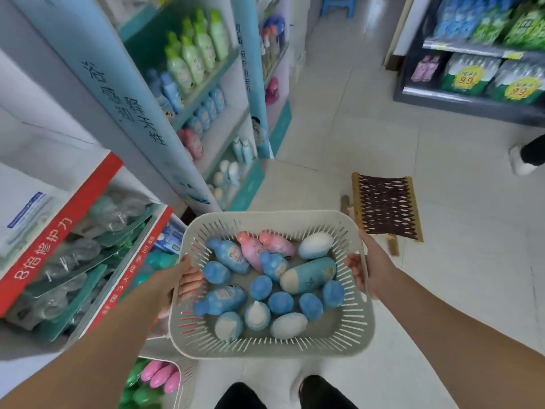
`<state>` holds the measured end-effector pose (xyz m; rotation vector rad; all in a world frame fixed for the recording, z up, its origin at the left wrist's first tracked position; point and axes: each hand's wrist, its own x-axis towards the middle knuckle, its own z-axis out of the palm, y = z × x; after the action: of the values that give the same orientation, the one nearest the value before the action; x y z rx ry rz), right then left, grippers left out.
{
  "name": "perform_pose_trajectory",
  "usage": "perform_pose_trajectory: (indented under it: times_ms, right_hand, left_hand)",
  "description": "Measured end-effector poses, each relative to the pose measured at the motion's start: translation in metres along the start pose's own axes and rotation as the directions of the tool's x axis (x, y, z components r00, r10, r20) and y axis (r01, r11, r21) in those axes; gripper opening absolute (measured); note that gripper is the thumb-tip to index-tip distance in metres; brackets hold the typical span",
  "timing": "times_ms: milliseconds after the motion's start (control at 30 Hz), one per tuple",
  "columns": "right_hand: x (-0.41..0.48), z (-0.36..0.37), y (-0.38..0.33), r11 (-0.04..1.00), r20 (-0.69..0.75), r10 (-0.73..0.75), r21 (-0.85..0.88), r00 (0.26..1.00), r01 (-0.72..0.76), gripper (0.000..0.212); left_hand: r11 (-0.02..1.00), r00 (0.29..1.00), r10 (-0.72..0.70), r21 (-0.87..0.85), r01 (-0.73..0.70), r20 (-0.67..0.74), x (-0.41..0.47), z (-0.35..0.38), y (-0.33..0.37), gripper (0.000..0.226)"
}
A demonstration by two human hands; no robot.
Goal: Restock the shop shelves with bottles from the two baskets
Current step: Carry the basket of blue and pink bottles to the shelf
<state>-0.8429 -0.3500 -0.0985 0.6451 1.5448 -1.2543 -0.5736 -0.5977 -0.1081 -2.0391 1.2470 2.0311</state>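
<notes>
I carry a pale slotted basket (274, 348) in front of me, above the floor. My left hand (180, 278) grips its left rim, fingers curled inside. On the opposite rim my right hand (370, 268) holds on the same way. Inside lie several blue bottles (228, 255), two pink bottles (265, 246) and a larger blue-and-cream bottle (309, 274). A second basket (184, 382) with pink and green bottles sits at the bottom left. The teal shelf unit (206, 84) with green, blue and pink bottles stands to the left ahead.
A woven wooden stool (386, 206) stands on the tiled floor just right of the basket. Red-edged display boxes (67, 219) of packaged goods fill the near left. A dark shelf (477, 54) of bagged goods is at the far right, with another person's foot (523, 160) nearby.
</notes>
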Motion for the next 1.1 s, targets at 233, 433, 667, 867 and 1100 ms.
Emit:
perform_pose_trajectory:
  times_ms: [233,433,667,867,1100]
  right_hand:
    - [0.051,0.021,-0.095,0.998,0.009,-0.031,-0.058,0.999,0.031,0.056]
    - [0.103,0.066,-0.167,0.981,0.015,-0.027,-0.194,1.000,0.029,0.060]
    - [0.175,0.116,-0.231,0.973,0.009,0.004,-0.229,1.000,-0.002,0.058]
    - [0.234,0.155,-0.277,0.959,0.003,-0.008,-0.283,1.000,0.008,0.059]
    - [0.322,0.187,-0.308,0.915,0.046,-0.009,-0.403,0.999,0.027,0.060]
  left_hand:
    - [0.996,1.000,0.009,-0.086,-0.010,-0.018,0.036,0.050,0.043,0.041]
    - [0.979,0.997,-0.006,-0.205,0.023,0.079,0.092,0.069,0.082,0.048]
    - [0.958,0.997,-0.074,-0.277,0.077,0.020,0.173,0.085,0.143,0.045]
    - [0.951,0.997,-0.069,-0.304,0.055,-0.038,0.230,0.107,0.177,0.044]
    - [0.903,0.989,-0.109,-0.425,0.057,-0.098,0.309,0.135,0.162,0.045]
